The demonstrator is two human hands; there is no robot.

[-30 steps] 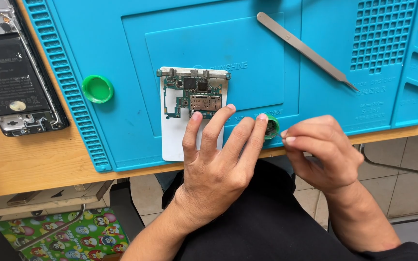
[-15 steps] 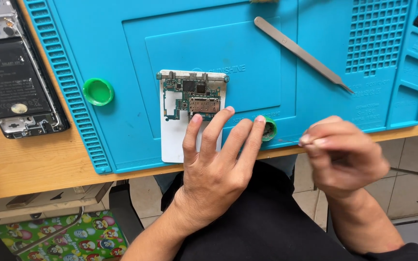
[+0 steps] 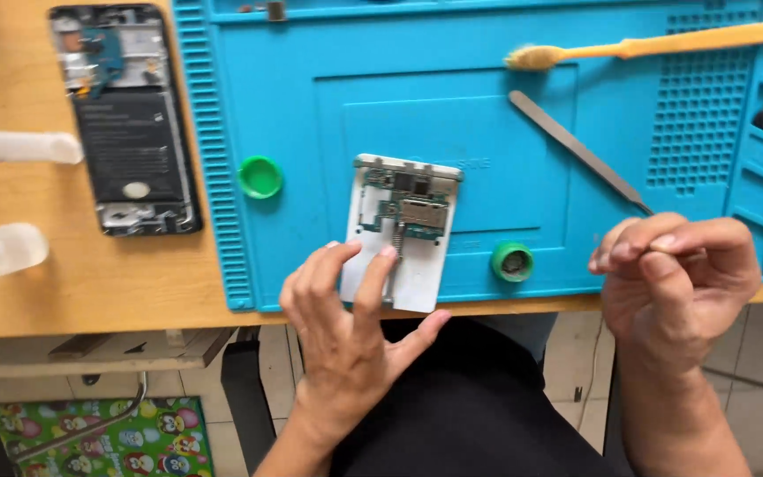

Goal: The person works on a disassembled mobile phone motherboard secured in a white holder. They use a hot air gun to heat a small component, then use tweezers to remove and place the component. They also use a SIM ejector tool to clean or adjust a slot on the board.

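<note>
Head view: left hand (image 3: 351, 322) lay flat, fingers spread, pressing the near end of the white holder plate (image 3: 404, 234) — prob. to stop it sliding on the blue mat (image 3: 523, 124). The circuit board (image 3: 406, 205) sat clamped at the plate's far end, just beyond the fingertips; long axis ran away from the person, slightly tilted. Right hand (image 3: 677, 278) hovered off to the right, fingers pinched together — on what, can't tell. Green cap (image 3: 512, 261) sat between the hands; tweezers (image 3: 580, 152) lay just beyond the right hand.
</note>
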